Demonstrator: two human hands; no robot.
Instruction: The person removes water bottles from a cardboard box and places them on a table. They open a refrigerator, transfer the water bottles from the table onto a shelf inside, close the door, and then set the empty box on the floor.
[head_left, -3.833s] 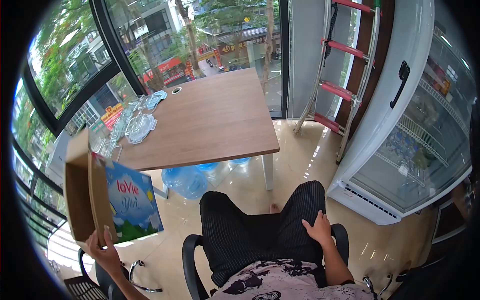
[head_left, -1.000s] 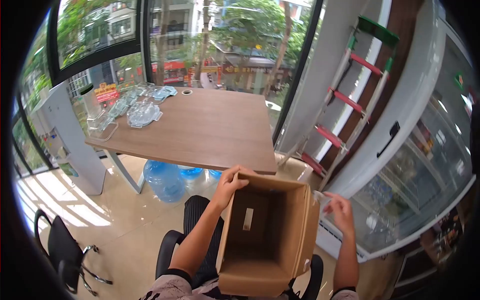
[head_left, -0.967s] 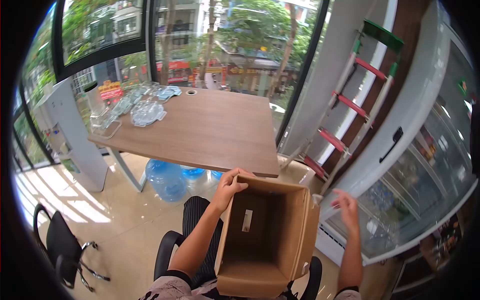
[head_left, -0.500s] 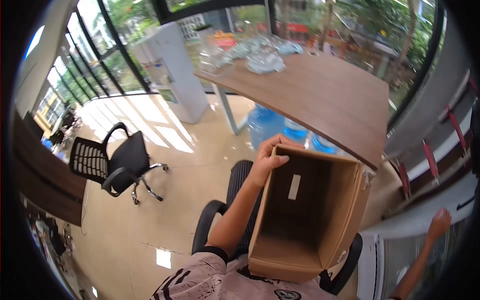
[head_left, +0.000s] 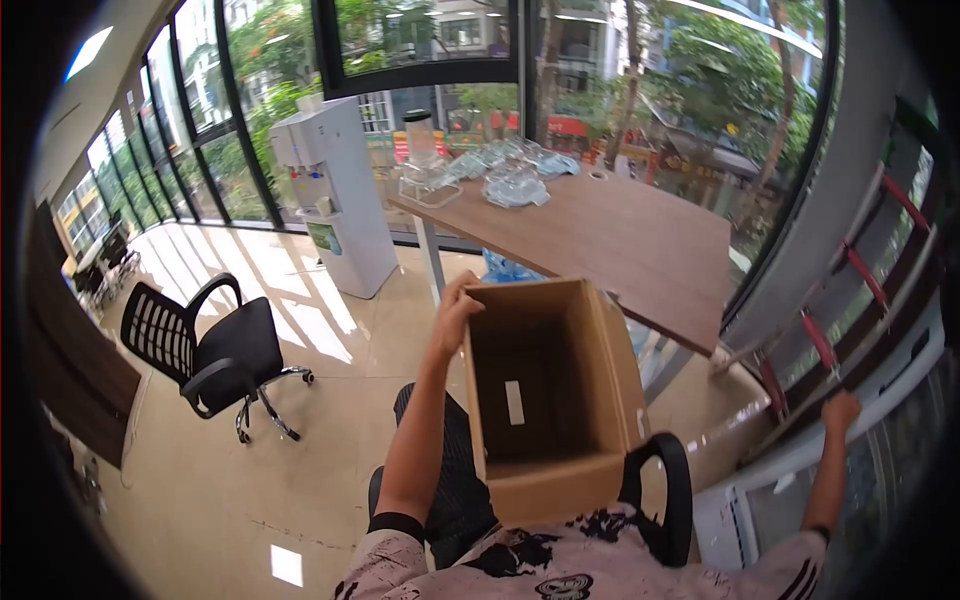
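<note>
An open cardboard box (head_left: 545, 500) rests on my lap, its mouth tilted toward me. A white strip (head_left: 514, 402) shows inside on its brown wall. My left hand (head_left: 460, 312) is closed on the rim at the box's far left corner, thumb over the edge. Out to the right, my right hand (head_left: 842, 410) looks curled at the edge of a white-framed cabinet with a glass front (head_left: 880, 455). Whatever its fingers hold, if anything, is too small to make out.
A wooden table (head_left: 640, 230) stands ahead, bearing clear plastic packaging (head_left: 515, 187) and a dark-lidded clear container (head_left: 420, 138). A water dispenser (head_left: 345, 200) and a black office chair (head_left: 235, 345) are on the left. Red-handled bars (head_left: 818, 338) line the right wall.
My view has tilted up and turned. The box and my left hand on its rim appear farther left. My right hand has shifted up and left in view, toward the cabinet's white frame.
</note>
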